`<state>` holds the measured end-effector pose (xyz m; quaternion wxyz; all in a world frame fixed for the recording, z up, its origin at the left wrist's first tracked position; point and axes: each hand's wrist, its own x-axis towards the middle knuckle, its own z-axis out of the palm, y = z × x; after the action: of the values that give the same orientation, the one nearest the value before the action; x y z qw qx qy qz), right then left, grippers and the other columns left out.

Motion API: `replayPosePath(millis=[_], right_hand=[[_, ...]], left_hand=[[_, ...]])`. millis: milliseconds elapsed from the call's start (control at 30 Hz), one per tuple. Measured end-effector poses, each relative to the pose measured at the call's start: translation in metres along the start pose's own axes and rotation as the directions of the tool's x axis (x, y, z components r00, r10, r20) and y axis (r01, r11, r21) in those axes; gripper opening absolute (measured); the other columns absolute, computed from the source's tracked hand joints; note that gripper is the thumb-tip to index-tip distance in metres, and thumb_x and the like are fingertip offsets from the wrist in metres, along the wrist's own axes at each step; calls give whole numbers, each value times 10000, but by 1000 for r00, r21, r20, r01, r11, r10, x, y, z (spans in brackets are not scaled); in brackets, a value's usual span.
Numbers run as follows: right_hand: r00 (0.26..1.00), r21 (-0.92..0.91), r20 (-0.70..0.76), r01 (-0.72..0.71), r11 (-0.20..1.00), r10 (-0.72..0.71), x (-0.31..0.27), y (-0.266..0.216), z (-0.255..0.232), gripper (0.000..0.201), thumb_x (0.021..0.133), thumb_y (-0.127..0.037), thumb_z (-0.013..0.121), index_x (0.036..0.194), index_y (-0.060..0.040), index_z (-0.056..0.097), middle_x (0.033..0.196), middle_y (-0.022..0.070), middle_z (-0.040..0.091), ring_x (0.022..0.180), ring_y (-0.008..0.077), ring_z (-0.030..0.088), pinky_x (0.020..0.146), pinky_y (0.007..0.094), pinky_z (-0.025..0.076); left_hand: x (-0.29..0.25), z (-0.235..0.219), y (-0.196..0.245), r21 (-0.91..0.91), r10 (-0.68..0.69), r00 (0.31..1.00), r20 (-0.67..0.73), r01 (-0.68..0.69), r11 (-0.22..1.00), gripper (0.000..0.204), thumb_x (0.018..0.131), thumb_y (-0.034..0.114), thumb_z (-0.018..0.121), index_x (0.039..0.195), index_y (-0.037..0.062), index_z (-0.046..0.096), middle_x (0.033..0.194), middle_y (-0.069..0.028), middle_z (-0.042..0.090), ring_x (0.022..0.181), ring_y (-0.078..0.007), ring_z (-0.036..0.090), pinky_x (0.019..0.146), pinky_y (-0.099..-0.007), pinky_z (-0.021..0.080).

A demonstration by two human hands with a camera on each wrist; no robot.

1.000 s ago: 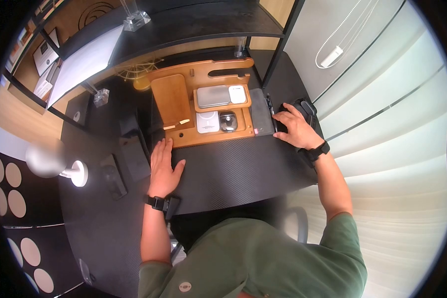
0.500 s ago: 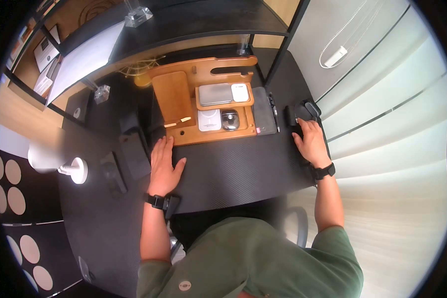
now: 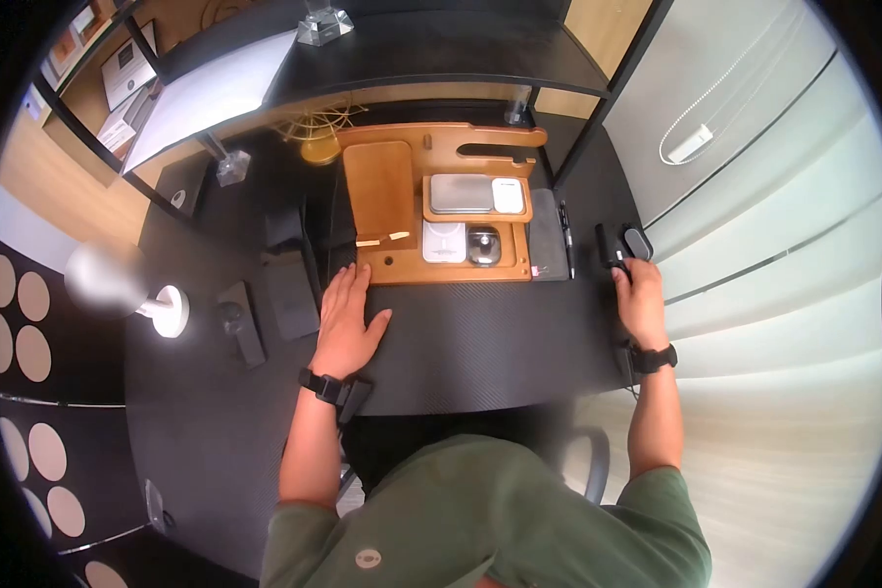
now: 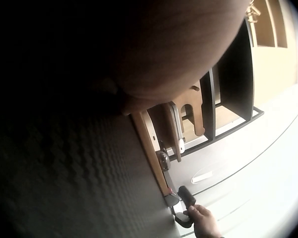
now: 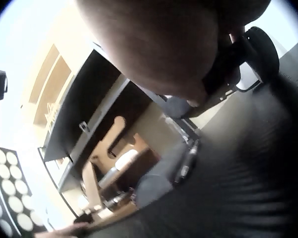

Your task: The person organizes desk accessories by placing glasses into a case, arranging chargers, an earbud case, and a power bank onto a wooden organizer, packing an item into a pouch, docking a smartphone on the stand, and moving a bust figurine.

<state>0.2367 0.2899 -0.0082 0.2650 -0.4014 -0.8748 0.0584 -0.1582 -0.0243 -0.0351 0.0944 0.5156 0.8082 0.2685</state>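
Observation:
My left hand (image 3: 348,318) lies flat on the black desk (image 3: 461,353), fingertips at the front left corner of a wooden desk organizer (image 3: 379,191). At the desk's right edge my right hand (image 3: 643,304) pinches a black device with a bar-shaped part (image 4: 187,196) and a rounded pad (image 3: 638,242). It stands raised at an angle in the left wrist view; its exact kind I cannot tell. On the organizer sit a silver case (image 3: 461,193), a small white case (image 3: 508,196), a white square box (image 3: 444,243) and a dark glossy case (image 3: 483,247).
A grey pouch (image 3: 549,240) and a black pen (image 3: 566,230) lie right of the organizer. Left of it are dark folded stands (image 3: 289,294), a black handheld item (image 3: 240,323) and a white lamp (image 3: 171,312). A black shelf (image 3: 451,59) spans the back; blinds (image 3: 784,323) hang at right.
My right hand has left the pen, moved right to the black device and taken hold of it. The left hand stays put on the desk. The head view has shifted a little.

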Motion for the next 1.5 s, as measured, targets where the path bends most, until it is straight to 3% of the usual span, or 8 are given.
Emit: replayPosePath(millis=[33, 67, 133, 367, 833, 1300, 1367, 1500], right_hand=[[1000, -1, -1, 3, 1000, -3, 3, -2, -3, 190, 1026, -124, 749, 1160, 10, 730, 1001, 169, 730, 1104, 355, 696, 1051, 482, 511], [974, 233, 48, -225, 946, 220, 10, -11, -11, 210, 1073, -184, 731, 1162, 6, 720, 1022, 110, 737, 1045, 265, 673, 960, 436, 512], [845, 616, 228, -510, 601, 483, 23, -23, -22, 273, 1163, -301, 667, 1207, -35, 707, 1077, -14, 728, 1013, 80, 608, 894, 311, 499], [937, 896, 207, -297, 330, 282, 71, -74, -20, 279, 1178, -270, 641, 1303, -28, 697, 1150, -19, 734, 1034, 63, 634, 939, 260, 504], [975, 770, 162, -220, 599, 150, 140, -137, 36, 291, 1165, -270, 665, 1255, 2, 713, 1020, -57, 664, 934, 52, 549, 868, 259, 479], [970, 720, 161, -240, 650, 180, 145, -133, 38, 325, 1154, -291, 676, 1286, -4, 756, 1032, -36, 727, 959, 58, 606, 860, 256, 502], [978, 696, 105, -200, 690, 178, 144, -124, 46, 414, 1117, -348, 713, 1345, -7, 764, 1196, 120, 774, 1088, 183, 711, 975, 339, 551], [972, 726, 125, -225, 650, 197, 137, -112, 47, 437, 1109, -355, 716, 1378, -13, 754, 1282, 161, 757, 1178, 224, 716, 1035, 360, 547]], left_hand=[[0, 0, 0, 3, -4, 1000, 5, 4, 1000, 832, 1008, 213, 775, 1719, 22, 386, 1755, -280, 387, 1660, -456, 295, 1364, -513, 254], [0, 0, 1, 6, -7, 1000, 10, 7, 1000, 833, 1008, 213, 774, 1720, 23, 385, 1757, -280, 384, 1661, -456, 291, 1364, -513, 253], [0, 0, 1, 3, -3, 1000, 9, 3, 1000, 832, 1008, 212, 774, 1719, 23, 386, 1757, -281, 384, 1662, -455, 289, 1364, -514, 252], [-1, 1, -1, 13, 21, 1000, -16, -21, 1000, 808, 1004, 242, 771, 1689, -1, 418, 1728, -288, 415, 1645, -450, 315, 1357, -507, 265], [0, 1, -3, 20, 10, 1000, 1, -10, 1000, 811, 1011, 267, 764, 1693, 1, 414, 1739, -288, 397, 1648, -446, 308, 1365, -505, 244], [-1, 2, -2, 36, 8, 1000, 4, -8, 999, 810, 1012, 281, 764, 1694, 13, 419, 1742, -278, 401, 1650, -442, 305, 1363, -505, 254], [-2, 2, -3, 33, 10, 1000, 1, -10, 999, 812, 1012, 280, 763, 1697, 15, 415, 1746, -274, 397, 1652, -440, 302, 1365, -502, 250], [-1, 1, -1, 33, 4, 1000, 6, -4, 999, 811, 1014, 279, 761, 1698, 18, 414, 1749, -270, 395, 1653, -438, 301, 1366, -503, 249]])
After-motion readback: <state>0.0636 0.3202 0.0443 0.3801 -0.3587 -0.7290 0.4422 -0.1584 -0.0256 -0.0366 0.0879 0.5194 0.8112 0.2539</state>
